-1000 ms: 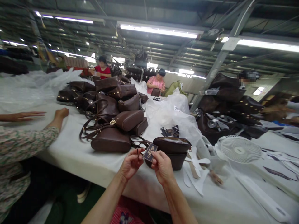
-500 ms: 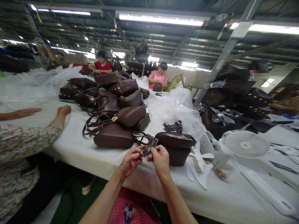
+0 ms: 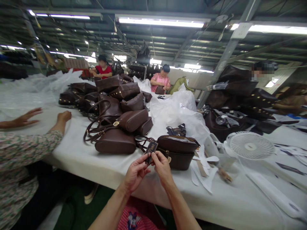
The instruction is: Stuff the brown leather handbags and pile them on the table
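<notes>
Both my hands meet at the table's near edge, pinching a small dark hang tag (image 3: 151,149) with pale lettering. My left hand (image 3: 135,172) grips its lower end with fingers closed. My right hand (image 3: 163,167) pinches it from the right. The tag stands nearly upright, just in front of a dark brown handbag (image 3: 178,151) with a gold clasp. A thin cord or strap loop (image 3: 141,142) runs from the tag area toward the bag.
A pile of brown handbags (image 3: 115,108) covers the white table (image 3: 79,153) at left centre. Clear plastic bags (image 3: 175,115), a white fan (image 3: 250,146) and white paper strips (image 3: 202,172) lie to the right. A co-worker's floral sleeve (image 3: 26,150) and hands (image 3: 63,116) rest at left.
The tag has turned from flat and facing me to nearly upright, and my hands have lowered slightly. The co-worker's far hand has lifted with fingers spread.
</notes>
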### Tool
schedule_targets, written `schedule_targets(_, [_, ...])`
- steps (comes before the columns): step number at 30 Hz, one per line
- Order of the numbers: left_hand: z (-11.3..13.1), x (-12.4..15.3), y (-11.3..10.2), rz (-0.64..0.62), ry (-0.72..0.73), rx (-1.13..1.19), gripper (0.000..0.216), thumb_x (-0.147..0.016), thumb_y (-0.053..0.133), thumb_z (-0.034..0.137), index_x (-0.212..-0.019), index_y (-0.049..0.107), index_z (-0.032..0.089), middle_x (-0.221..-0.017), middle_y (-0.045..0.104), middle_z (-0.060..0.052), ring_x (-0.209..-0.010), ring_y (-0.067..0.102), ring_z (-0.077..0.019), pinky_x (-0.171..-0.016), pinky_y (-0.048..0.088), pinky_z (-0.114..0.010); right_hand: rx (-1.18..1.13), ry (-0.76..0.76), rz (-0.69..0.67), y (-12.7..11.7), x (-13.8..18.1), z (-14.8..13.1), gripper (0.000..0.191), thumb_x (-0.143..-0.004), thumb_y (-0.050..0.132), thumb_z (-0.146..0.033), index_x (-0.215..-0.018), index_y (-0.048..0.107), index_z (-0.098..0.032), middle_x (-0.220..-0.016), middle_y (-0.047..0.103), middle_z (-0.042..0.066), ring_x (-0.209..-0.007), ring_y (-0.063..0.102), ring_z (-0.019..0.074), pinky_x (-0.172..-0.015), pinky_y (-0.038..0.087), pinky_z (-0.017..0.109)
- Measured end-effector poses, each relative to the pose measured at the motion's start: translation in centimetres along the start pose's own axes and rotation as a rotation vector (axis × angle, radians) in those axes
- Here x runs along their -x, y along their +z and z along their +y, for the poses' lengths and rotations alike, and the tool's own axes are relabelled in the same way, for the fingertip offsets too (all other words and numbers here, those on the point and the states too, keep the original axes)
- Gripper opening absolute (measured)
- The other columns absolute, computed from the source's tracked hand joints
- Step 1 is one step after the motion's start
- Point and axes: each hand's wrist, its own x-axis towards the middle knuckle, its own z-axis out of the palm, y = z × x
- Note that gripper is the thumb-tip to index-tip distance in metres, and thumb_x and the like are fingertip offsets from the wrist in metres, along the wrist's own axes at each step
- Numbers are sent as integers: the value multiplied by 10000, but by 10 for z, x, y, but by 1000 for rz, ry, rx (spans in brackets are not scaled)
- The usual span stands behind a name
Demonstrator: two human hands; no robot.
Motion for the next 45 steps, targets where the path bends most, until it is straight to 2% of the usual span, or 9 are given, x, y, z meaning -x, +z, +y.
schedule_targets(3, [1, 1, 1, -62, -3, 65, 439, -738, 731, 179, -1172, 670, 206, -1086, 701, -82, -925, 665, -191, -837, 510, -325, -33, 2, -20, -2, 6, -1, 385, -763, 628, -517, -965, 589, -191, -745, 612, 3, -591, 530, 124, -451, 347, 201])
schedule_targets(6, [1, 4, 5, -142, 7, 57, 484, -754, 729, 212, -1229, 635, 226, -1156, 675, -91, -1055, 641, -258, -966, 446, -433, 130, -175, 169, -1, 16, 1, 389, -744, 676, -401, -1061, 574, -201, -997, 628, 68, -785, 583, 168, -665, 475, 274])
schedule_targets(11, [0, 8, 12, -111, 4, -37, 499, -734, 751, 226, -1221, 646, 253, -1234, 640, -91, -1120, 604, -273, -999, 416, -439, 431, -338, 244, 3, 26, 6, 194, -762, 618, -277, -944, 655, -222, -1133, 568, 90, -988, 552, 223, -850, 447, 339])
schedule_targets(16, [3, 9, 10, -109, -10, -62, 522, -713, 767, 226, -1221, 649, 234, -1249, 629, -100, -1098, 611, -263, -989, 424, -433, 428, -233, 187, 1, 23, 5, 109, -814, 552, -280, -724, 568, -222, -767, 615, 20, -731, 571, 187, -683, 420, 288])
schedule_targets(20, [13, 6, 5, -142, -58, -24, 504, -725, 759, 209, -1217, 649, 210, -1130, 690, -114, -1124, 607, -295, -1001, 408, -489, 590, -323, 99, -12, 19, -2, 194, -885, 473, -272, -704, 525, -226, -649, 578, -3, -614, 546, 164, -623, 374, 268])
schedule_targets(27, [13, 25, -14, -97, -149, -66, 512, -710, 787, 222, -1203, 657, 181, -1206, 661, -131, -1198, 558, -371, -973, 439, -480, 1115, -587, 149, -37, -6, -47, 236, -958, 402, -271, -843, 598, -207, -855, 630, 65, -727, 607, 176, -610, 391, 252])
schedule_targets(34, [-26, 70, -49, 48, -282, -34, 596, -819, 698, 309, -1361, 507, 150, -881, 745, -158, -914, 712, -282, -752, 532, -335, 1344, -635, 94, -55, -23, -82, 286, -934, 461, -219, -1187, 590, -253, -1278, 567, 74, -855, 646, 175, -621, 442, 250])
schedule_targets(40, [-37, 103, -78, 192, -257, 23, 485, -760, 750, 333, -1221, 637, 230, -807, 730, -78, -749, 714, -231, -677, 507, -299, 1420, -553, -19, -63, -31, -87, 347, -859, 588, -198, -1199, 582, -266, -1197, 598, 53, -829, 650, 173, -588, 428, 249])
schedule_targets(45, [-21, 106, -82, 109, -274, -263, 402, -724, 761, 396, -1082, 729, 217, -908, 728, -117, -865, 678, -269, -693, 485, -317, 1380, -538, 1, -65, -32, -80, 274, -882, 561, -210, -1146, 599, -276, -1145, 608, 29, -765, 638, 152, -563, 402, 250])
